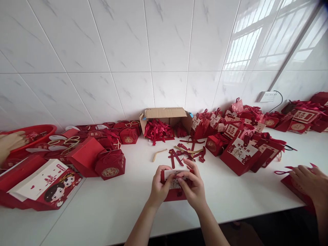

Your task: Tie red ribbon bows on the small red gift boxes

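My left hand (160, 188) and right hand (193, 188) grasp a red cardboard box (175, 196) bearing a white printed card (168, 173), while at far right a cream rectangular label (304, 116) reads "囍".

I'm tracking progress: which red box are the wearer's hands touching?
The front-centre box, with left hand and right hand at its top; neither touches any other.
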Motion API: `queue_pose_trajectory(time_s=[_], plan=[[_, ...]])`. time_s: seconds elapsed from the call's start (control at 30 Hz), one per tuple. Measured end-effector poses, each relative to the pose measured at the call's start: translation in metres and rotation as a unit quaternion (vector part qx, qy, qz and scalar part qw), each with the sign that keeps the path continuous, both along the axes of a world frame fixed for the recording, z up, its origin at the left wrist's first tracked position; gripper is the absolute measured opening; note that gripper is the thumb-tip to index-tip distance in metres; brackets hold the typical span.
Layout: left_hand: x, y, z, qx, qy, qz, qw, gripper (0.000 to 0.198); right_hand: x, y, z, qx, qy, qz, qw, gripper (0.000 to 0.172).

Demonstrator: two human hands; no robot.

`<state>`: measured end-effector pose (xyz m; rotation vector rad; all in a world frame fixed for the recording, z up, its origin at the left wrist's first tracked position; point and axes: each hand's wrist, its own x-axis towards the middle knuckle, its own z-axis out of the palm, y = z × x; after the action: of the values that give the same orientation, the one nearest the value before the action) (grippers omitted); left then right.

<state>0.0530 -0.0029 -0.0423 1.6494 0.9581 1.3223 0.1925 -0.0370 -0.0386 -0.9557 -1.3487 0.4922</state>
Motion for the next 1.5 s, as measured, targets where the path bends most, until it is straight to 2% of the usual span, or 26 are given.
queue_pose_trajectory(time_s=[0.37,0.67,0.87,0.93,1.0,1.07,1.1,1.23,1.3,1.4,1.5], plan=[[0.003,-0.002,0.005,-0.049,-0.040,-0.021,0.998,0.018,-0.001,0.002,-0.001,0.005,0.005,-0.010,1.000,0.009],[0.001,-0.003,0.004,-0.017,-0.001,-0.001,1.000,0.018,-0.003,0.002,-0.003,0.019,0.009,-0.028,0.999,0.010],[-0.003,-0.006,-0.001,0.003,0.003,-0.017,1.000,0.014,-0.006,0.004,-0.003,0.054,0.009,-0.062,0.997,0.018],[-0.005,-0.009,-0.002,0.015,-0.001,-0.029,0.999,0.011,-0.006,0.004,-0.002,0.043,0.016,-0.067,0.997,0.030],[-0.005,-0.012,-0.003,0.027,-0.007,-0.048,0.998,0.012,-0.005,0.003,-0.002,0.003,0.018,-0.054,0.998,0.032],[-0.003,-0.016,-0.004,0.031,-0.009,-0.058,0.998,0.021,-0.003,0.002,-0.002,-0.035,0.022,-0.036,0.998,0.019],[-0.001,-0.017,-0.004,0.036,-0.002,-0.043,0.998,0.030,-0.003,0.002,-0.002,-0.044,0.025,-0.034,0.998,0.015],[0.009,-0.022,-0.004,0.084,0.068,0.123,0.987,0.063,-0.003,0.001,-0.001,-0.036,0.026,-0.061,0.997,0.017],[0.011,-0.024,-0.003,0.103,0.104,0.165,0.975,0.071,-0.003,0.002,-0.002,-0.037,0.025,-0.072,0.996,0.017],[0.011,-0.030,-0.003,0.116,0.142,0.167,0.969,0.084,-0.005,0.003,-0.004,-0.041,0.023,-0.085,0.995,0.018],[0.013,-0.038,-0.012,0.144,0.184,0.171,0.957,0.103,-0.006,0.003,-0.005,-0.049,0.025,-0.099,0.994,0.020]])
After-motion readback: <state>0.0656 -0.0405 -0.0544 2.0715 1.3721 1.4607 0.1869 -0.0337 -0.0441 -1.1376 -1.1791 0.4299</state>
